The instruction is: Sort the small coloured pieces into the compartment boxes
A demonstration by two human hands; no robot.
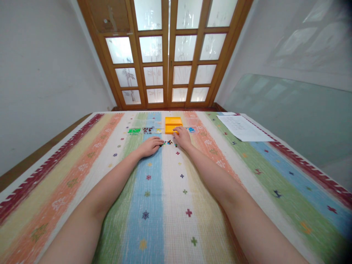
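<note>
Left hand (150, 146) lies flat, fingers loose and empty. Right hand (183, 137) touches the square orange plastic tray (172, 123), grip unclear. The tiny coloured plastic pieces (169, 142) between the hands seem light and stiff, best pinched at the edges.

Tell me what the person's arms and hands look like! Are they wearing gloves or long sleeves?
No gloves and no long sleeves. The left forearm and right forearm are bare as far as the picture shows. The left hand and right hand are bare too, with no watch or bracelet at the wrists. The fingers are too small here to tell about rings.
</note>
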